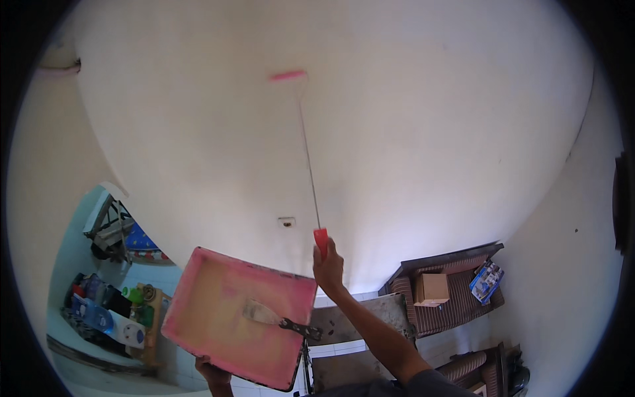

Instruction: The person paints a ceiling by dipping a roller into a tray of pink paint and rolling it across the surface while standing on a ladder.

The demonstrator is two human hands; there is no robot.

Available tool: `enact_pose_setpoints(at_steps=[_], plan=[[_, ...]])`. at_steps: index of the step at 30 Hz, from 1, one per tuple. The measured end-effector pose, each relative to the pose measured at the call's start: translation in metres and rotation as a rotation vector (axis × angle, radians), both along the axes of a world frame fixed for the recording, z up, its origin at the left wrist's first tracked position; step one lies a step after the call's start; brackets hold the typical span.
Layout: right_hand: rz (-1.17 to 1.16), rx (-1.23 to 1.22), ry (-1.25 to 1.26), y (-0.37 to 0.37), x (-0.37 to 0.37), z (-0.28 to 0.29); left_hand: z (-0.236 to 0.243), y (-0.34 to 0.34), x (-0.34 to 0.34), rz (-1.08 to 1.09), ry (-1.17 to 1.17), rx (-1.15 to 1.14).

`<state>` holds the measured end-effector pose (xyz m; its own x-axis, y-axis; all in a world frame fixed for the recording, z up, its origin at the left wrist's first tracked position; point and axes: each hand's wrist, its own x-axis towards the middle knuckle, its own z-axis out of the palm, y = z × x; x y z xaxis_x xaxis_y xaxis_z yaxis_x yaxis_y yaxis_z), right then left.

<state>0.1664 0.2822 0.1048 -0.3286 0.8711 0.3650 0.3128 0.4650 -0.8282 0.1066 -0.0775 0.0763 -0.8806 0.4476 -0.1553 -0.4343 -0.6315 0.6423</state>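
Note:
My right hand is closed round the red handle of a long-rod paint roller. The roller's slim pink sleeve is high up against the pale wall, slightly blurred. Low on the left, my left hand grips the near edge of a paint tray; its fingers are partly hidden beneath. Pink paint coats the tray's sides, with a cream-coloured layer across its floor. Lying in the tray is a paint-smeared scraper, its black handle reaching over the right rim.
A wall socket is left of the roller's handle. Below stands a dark, worn table. To its right, a striped sofa carries a cardboard box and a blue-and-white package. Bottles and household goods crowd the left opening.

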Motion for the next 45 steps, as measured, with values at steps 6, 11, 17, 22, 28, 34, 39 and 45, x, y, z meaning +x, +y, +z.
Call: enact_pose_setpoints(at_steps=[6, 11, 17, 22, 28, 34, 39, 45], plan=[[0.008, -0.035, 0.067, -0.007, 0.059, -0.008, -0.01, -0.013, -0.006, -0.051, -0.001, -0.009], [-0.058, 0.012, 0.063, 0.012, 0.089, 0.001, -0.005, -0.001, -0.001, -0.081, -0.061, 0.097], [-0.126, 0.117, 0.124, 0.041, 0.083, 0.025, 0.001, 0.015, 0.0, -0.189, -0.067, 0.14], [-0.108, 0.22, 0.212, 0.086, 0.043, 0.081, -0.003, 0.022, -0.012, -0.245, -0.082, 0.14], [-0.139, 0.386, 0.208, 0.113, -0.005, 0.177, 0.012, 0.044, -0.014, -0.251, -0.133, 0.144], [-0.106, 0.001, 0.031, 0.071, 0.072, 0.129, 0.0, 0.06, -0.028, -0.395, -0.202, 0.158], [-0.195, 0.111, -0.104, 0.025, 0.152, 0.031, 0.005, 0.065, -0.033, -0.498, -0.226, 0.063], [-0.182, -0.227, -0.148, -0.046, 0.217, -0.006, 0.02, 0.078, -0.04, -0.621, -0.295, -0.009]])
